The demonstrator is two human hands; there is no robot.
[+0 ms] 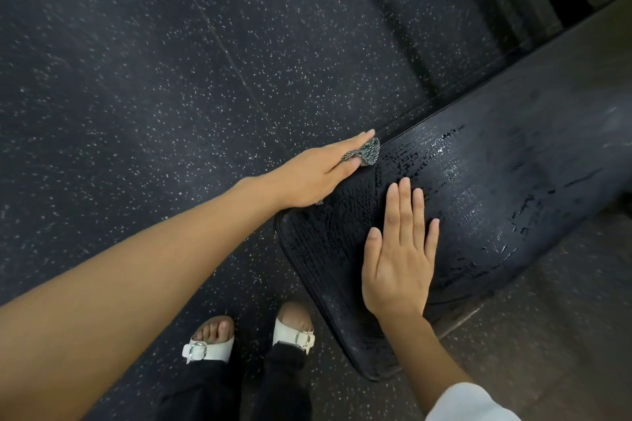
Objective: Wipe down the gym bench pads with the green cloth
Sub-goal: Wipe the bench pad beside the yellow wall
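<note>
Bench pad [496, 188]: black, long, runs from lower centre to R edge of view. Near end rounded. Surface cracked and worn, w/ glossy wet-looking streaks across the mid section.
Cloth [368, 150]: grey-green, mottled knit. Bunched at the pad's far-L edge, under the left hand. One fold sticks out past the fingertips; a small scrap shows below the heel of the palm.
Left hand [318, 174]: arm fully extended from lower L. Hand lies along the pad's far edge, on top of the cloth. Fingers [355, 142] straight, held close together, pressing the cloth to the pad edge. Thumb position: cannot tell.
Right hand [400, 260]: palm down, flat on the pad's top near its near end. Fingers straight, slightly spread, pointing away from the body. Holds nothing. Apart from the cloth.
Right sleeve [472, 403]: white, at bottom edge.
Floor [136, 79]: dark rubber w/ white flecks, seam lines visible.
Feet: white buckled sandals [208, 349], dark trouser legs, standing just beside the pad's near end.
</note>
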